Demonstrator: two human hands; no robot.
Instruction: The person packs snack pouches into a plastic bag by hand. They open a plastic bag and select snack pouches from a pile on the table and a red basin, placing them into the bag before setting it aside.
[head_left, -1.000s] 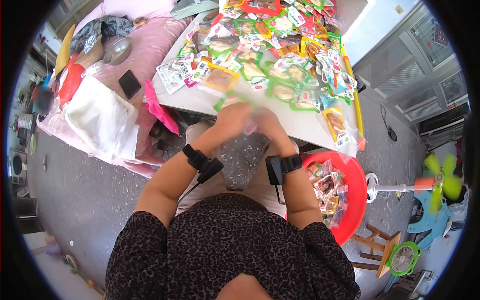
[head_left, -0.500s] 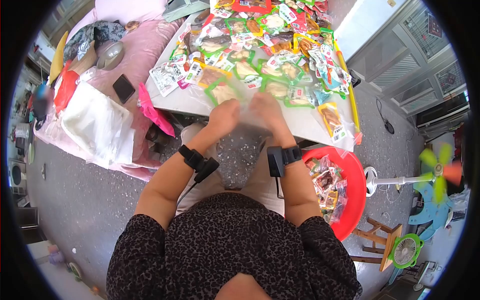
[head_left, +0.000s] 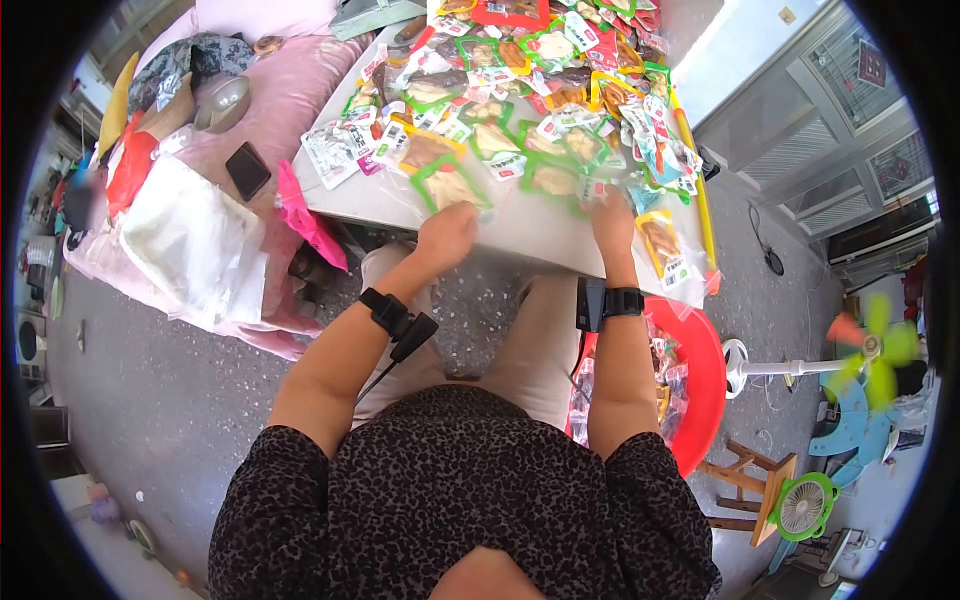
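My left hand [head_left: 447, 235] is closed at the table's front edge, its fingers on the lower end of a green-edged food packet [head_left: 449, 188]. My right hand [head_left: 612, 216] lies farther right, fingers bent at a small packet with a red and white label [head_left: 594, 189]; whether it grips this packet is hard to tell. Between the hands, another green-edged packet [head_left: 553, 178] rests on the white table [head_left: 520, 238]. A yellow-edged packet [head_left: 660, 240] is right of my right hand. Many sealed packets are heaped behind.
A red tub [head_left: 708, 390] of packets stands below the table's right corner. On the left, a pink-covered bed [head_left: 285, 110] holds a phone [head_left: 247, 173] and white sheets [head_left: 190, 240]. A fan [head_left: 872, 347] and a wooden stool [head_left: 780, 490] are at the right.
My right hand has moved right, away from my left hand, to the packet with the red and white label. My left hand has hardly moved.
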